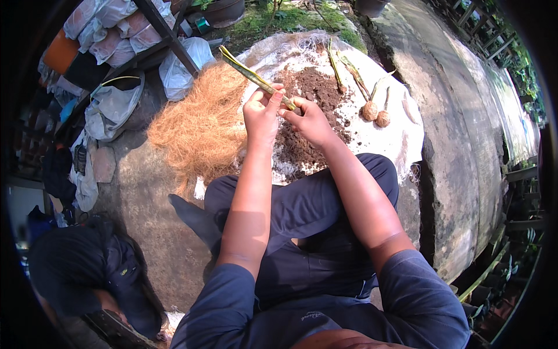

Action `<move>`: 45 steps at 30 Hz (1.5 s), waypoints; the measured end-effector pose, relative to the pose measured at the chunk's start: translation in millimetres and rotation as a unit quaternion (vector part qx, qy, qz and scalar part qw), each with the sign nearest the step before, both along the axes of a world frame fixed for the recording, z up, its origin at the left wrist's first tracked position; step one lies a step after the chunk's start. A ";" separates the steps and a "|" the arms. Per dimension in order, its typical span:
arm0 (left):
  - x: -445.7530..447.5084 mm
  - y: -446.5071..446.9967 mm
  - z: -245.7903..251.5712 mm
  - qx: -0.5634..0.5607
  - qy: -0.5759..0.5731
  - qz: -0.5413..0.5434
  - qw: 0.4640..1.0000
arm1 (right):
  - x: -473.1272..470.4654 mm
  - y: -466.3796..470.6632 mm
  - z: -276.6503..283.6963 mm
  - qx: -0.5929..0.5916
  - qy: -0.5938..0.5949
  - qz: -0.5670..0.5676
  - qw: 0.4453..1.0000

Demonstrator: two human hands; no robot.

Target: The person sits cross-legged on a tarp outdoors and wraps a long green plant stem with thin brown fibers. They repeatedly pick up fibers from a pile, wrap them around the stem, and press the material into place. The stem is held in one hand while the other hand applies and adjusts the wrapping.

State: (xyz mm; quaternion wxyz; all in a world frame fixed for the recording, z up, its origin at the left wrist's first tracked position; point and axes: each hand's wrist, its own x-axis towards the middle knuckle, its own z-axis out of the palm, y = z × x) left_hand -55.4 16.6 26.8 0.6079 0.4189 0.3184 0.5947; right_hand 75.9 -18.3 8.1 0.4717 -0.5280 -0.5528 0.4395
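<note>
My left hand point(263, 109) grips a yellow-edged snake plant cutting point(248, 74) near its lower part, its leaves slanting up to the left. The fingers of my right hand point(307, 118) pinch at the base end of the same cutting. Below both hands lies a heap of dark soil point(316, 94) on a white woven sack point(394, 135). Two plants with round fibre-wrapped root balls point(369, 111) rest on the sack's right side, beside more snake plant cuttings point(335, 70). A large pile of coconut fibre point(200, 122) spreads to the left of the soil.
Filled plastic bags point(117, 30) are stacked on a rack at the upper left, with a white plastic bag point(181, 65) beside its post. Another person point(91, 266) in dark clothes sits at the lower left. Concrete slabs point(453, 131) with a dark gap run along the right.
</note>
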 end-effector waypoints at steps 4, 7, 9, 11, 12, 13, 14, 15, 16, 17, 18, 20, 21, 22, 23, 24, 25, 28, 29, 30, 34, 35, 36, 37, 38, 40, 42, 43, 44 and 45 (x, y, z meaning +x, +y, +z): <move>-6.4 3.3 -6.3 0.024 -0.003 -0.008 1.000 | 3.2 -1.6 15.0 -0.178 0.289 0.059 0.939; -5.0 3.1 -6.0 0.018 -0.023 -0.023 0.999 | 3.6 -2.5 11.5 -0.174 0.250 0.080 0.949; -4.9 3.5 -5.6 0.003 -0.041 -0.039 0.998 | 2.7 -3.8 9.4 -0.158 0.243 0.083 0.953; -6.7 4.7 -6.7 -0.016 -0.064 -0.062 0.996 | 3.7 -3.8 9.0 -0.153 0.243 0.094 0.953; -6.6 4.2 -5.4 -0.016 -0.053 -0.058 0.997 | 6.8 -4.6 8.9 -0.158 0.247 0.103 0.951; -5.1 3.3 -4.3 -0.015 -0.042 -0.053 0.998 | 8.2 -4.6 8.7 -0.162 0.251 0.111 0.948; -3.7 2.5 -3.1 -0.015 -0.031 -0.049 0.998 | 6.9 -4.5 8.1 -0.152 0.224 0.097 0.958; -2.5 2.6 -4.2 -0.004 -0.024 -0.035 0.999 | 4.3 -5.7 8.2 -0.143 0.196 0.083 0.967; -1.1 3.5 -5.1 0.007 -0.017 -0.020 1.000 | 1.6 -6.6 8.8 -0.133 0.168 0.069 0.974; -1.0 3.9 -6.0 0.018 -0.009 -0.005 1.000 | -1.0 -6.8 9.9 -0.120 0.151 0.069 0.979; -1.8 3.9 -5.6 0.011 -0.013 -0.018 1.000 | -3.0 -7.0 12.7 -0.107 0.134 0.068 0.983; -6.3 3.9 -4.7 -0.003 -0.019 -0.043 0.999 | -3.6 -7.3 13.0 -0.124 0.173 0.071 0.975; -8.7 3.6 -3.6 -0.003 -0.005 -0.064 0.998 | -3.2 -7.5 11.7 -0.152 0.228 0.076 0.959; -11.1 3.2 -2.5 -0.004 0.010 -0.084 0.996 | -2.4 -7.5 10.3 -0.179 0.283 0.081 0.939; -12.7 3.3 -1.5 -0.005 0.024 -0.105 0.994 | -0.1 -7.7 9.2 -0.193 0.273 0.102 0.937; -13.2 4.0 0.4 0.001 0.036 -0.120 0.992 | 3.2 -8.1 7.7 -0.207 0.262 0.123 0.934; -12.6 3.5 1.8 -0.002 0.023 -0.126 0.992 | 5.5 -8.0 6.1 -0.221 0.252 0.144 0.931; -9.4 2.2 3.0 0.005 -0.001 -0.139 0.990 | 6.7 -4.0 2.1 -0.236 0.322 0.166 0.902; -8.0 3.9 1.7 0.017 0.002 -0.140 0.990 | 7.7 -4.7 1.8 -0.242 0.331 0.161 0.897; -8.0 4.9 1.4 0.030 0.005 -0.141 0.990 | 7.3 -5.8 7.2 -0.248 0.341 0.156 0.893; -11.5 4.7 0.0 0.008 -0.004 -0.157 0.988 | 6.0 -4.7 4.2 -0.224 0.332 0.146 0.905; -11.5 5.6 0.1 0.002 -0.007 -0.158 0.987 | 6.4 -4.4 2.9 -0.214 0.330 0.146 0.908; -12.1 6.4 1.4 -0.003 -0.011 -0.157 0.988 | 5.8 -4.2 3.4 -0.208 0.322 0.138 0.913; -11.9 7.0 2.5 0.000 -0.018 -0.154 0.988 | 4.9 -4.4 3.9 -0.202 0.314 0.131 0.918; -10.9 7.4 3.6 0.003 -0.025 -0.151 0.988 | 3.9 -4.9 4.4 -0.196 0.306 0.123 0.924; -6.6 7.2 3.6 0.020 0.004 -0.118 0.993 | -2.8 -6.7 5.5 -0.153 0.225 0.072 0.960; -1.9 3.9 0.1 0.045 0.077 -0.057 0.994 | -4.3 -6.2 4.7 -0.120 0.125 0.048 0.984; -2.3 3.2 -1.3 0.028 0.072 -0.063 0.995 | -2.9 -4.9 1.8 -0.109 0.065 0.050 0.991; -2.8 2.5 -2.6 0.011 0.067 -0.070 0.995 | -1.3 -3.3 -2.0 -0.098 0.006 0.052 0.994; -1.8 2.3 -2.7 -0.006 0.061 -0.078 0.995 | 1.6 -0.3 -9.5 -0.127 0.054 0.062 0.989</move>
